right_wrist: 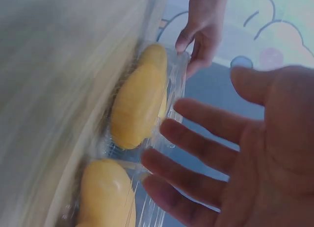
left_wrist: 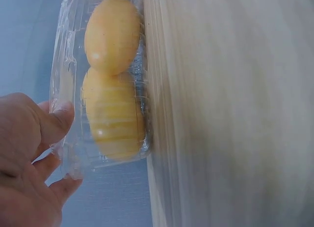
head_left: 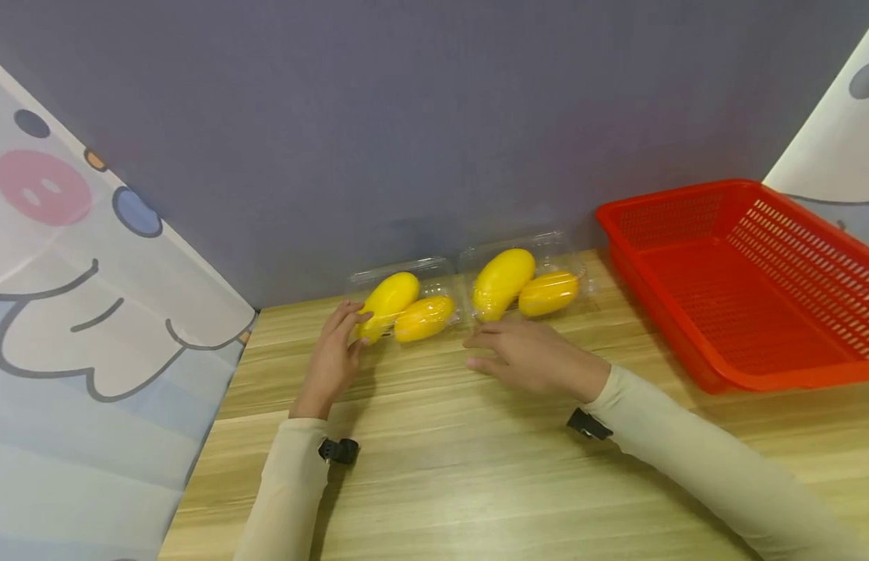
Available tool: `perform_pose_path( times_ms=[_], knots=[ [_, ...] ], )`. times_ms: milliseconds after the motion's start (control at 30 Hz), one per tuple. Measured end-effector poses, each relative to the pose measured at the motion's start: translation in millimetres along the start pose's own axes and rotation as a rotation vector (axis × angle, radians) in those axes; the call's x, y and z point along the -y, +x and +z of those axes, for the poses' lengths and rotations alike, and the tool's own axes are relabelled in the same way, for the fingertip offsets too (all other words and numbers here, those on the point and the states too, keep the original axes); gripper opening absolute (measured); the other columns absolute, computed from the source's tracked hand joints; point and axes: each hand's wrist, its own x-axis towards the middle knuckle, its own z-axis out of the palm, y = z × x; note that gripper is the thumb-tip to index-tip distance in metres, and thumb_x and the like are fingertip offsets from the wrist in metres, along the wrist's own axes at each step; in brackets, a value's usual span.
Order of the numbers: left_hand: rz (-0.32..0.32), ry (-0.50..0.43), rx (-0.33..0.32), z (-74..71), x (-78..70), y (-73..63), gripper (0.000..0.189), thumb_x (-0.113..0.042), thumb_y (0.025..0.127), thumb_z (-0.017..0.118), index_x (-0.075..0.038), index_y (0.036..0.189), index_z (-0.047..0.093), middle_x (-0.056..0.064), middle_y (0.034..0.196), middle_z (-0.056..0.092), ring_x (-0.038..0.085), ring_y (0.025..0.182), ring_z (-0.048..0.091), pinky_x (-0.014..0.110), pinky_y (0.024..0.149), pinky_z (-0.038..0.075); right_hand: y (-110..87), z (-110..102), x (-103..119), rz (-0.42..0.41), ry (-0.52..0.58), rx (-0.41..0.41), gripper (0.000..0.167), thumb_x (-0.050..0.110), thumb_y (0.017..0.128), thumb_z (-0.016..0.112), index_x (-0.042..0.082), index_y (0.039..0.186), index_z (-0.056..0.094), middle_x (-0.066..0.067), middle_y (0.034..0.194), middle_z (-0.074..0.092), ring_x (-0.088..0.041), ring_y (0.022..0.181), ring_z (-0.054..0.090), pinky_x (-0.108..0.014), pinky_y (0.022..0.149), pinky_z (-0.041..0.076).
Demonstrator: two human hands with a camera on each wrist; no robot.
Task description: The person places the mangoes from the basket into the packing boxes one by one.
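Two clear plastic clamshell boxes stand side by side at the back of the table, each with yellow oval fruits inside. My left hand (head_left: 333,352) pinches the outer end of the left plastic box (left_wrist: 71,161), thumb on one side and fingers on the other. Inside it lie a larger yellow fruit (head_left: 395,294) and a smaller one (head_left: 425,318). My right hand (head_left: 525,354) is just in front of the right plastic box (head_left: 546,245), its fingers straight and spread in the right wrist view. That box holds a large yellow fruit (head_left: 506,279) and a smaller one (head_left: 549,294).
A red plastic basket (head_left: 715,366) with slotted sides sits on the right of the wooden table (head_left: 434,467). A grey-blue wall (head_left: 434,140) rises right behind the boxes. Cartoon-printed panels (head_left: 125,327) flank the table. Each wrist wears a black strap.
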Motion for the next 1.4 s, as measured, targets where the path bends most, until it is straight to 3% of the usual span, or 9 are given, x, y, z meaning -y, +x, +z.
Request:
perform_pose_path(
  times_ms=[233,400,867,1000,1133,1400],
  knots=[
    [-0.005,-0.010,0.013,7.0,-2.9,4.2,0.042,0.000,0.092,0.066,-0.002,0.133,0.058,0.014,0.149,0.047,0.032,0.150,0.029,0.050,0.120,0.030,-54.1,5.1,-11.0,-0.056,-0.127,0.031,0.043,0.045,0.102,0.051,0.016,0.129,0.065,-0.007,0.132,0.064,-0.031,0.124,0.059,-0.053,0.104,0.046],
    [-0.008,-0.019,0.006,6.2,-1.3,5.8,0.043,0.000,0.092,0.065,-0.002,0.135,0.055,0.015,0.150,0.046,0.032,0.151,0.028,0.050,0.120,0.030,-74.4,8.2,-18.3,-0.055,-0.231,0.014,0.044,0.048,0.101,0.051,0.017,0.130,0.064,-0.007,0.135,0.062,-0.031,0.125,0.057,-0.054,0.104,0.046],
    [0.010,-0.027,0.002,5.2,-1.5,3.4,0.047,0.002,0.092,0.065,-0.006,0.137,0.053,0.012,0.153,0.043,0.032,0.151,0.027,0.050,0.120,0.031,-85.7,30.6,-31.6,-0.045,-0.445,-0.169,0.043,0.047,0.096,0.059,0.015,0.124,0.063,-0.011,0.130,0.062,-0.036,0.124,0.057,-0.053,0.099,0.049],
    [0.025,-0.017,-0.014,5.8,-3.4,7.8,0.051,0.002,0.091,0.066,-0.008,0.140,0.051,0.015,0.155,0.039,0.035,0.148,0.031,0.053,0.114,0.038,-86.3,30.8,-30.5,-0.035,-0.428,-0.158,0.049,0.049,0.097,0.056,0.016,0.132,0.060,-0.011,0.136,0.059,-0.037,0.130,0.053,-0.054,0.104,0.046],
    [0.000,-0.016,-0.019,4.3,-5.5,8.6,0.055,0.001,0.092,0.066,-0.012,0.143,0.048,0.015,0.159,0.031,0.037,0.145,0.033,0.057,0.109,0.042,-85.0,32.7,-28.7,-0.032,-0.378,-0.118,0.054,0.053,0.099,0.051,0.019,0.141,0.055,-0.011,0.145,0.054,-0.037,0.139,0.045,-0.055,0.111,0.040],
    [-0.021,0.048,-0.049,-2.2,-10.6,5.4,0.059,-0.007,0.090,0.072,-0.011,0.143,0.047,0.016,0.161,0.024,0.041,0.151,0.019,0.060,0.118,0.028,-83.2,37.9,-24.4,-0.030,-0.318,-0.090,0.062,0.060,0.098,0.046,0.027,0.151,0.043,-0.009,0.158,0.040,-0.039,0.148,0.032,-0.059,0.115,0.033]
  ],
)
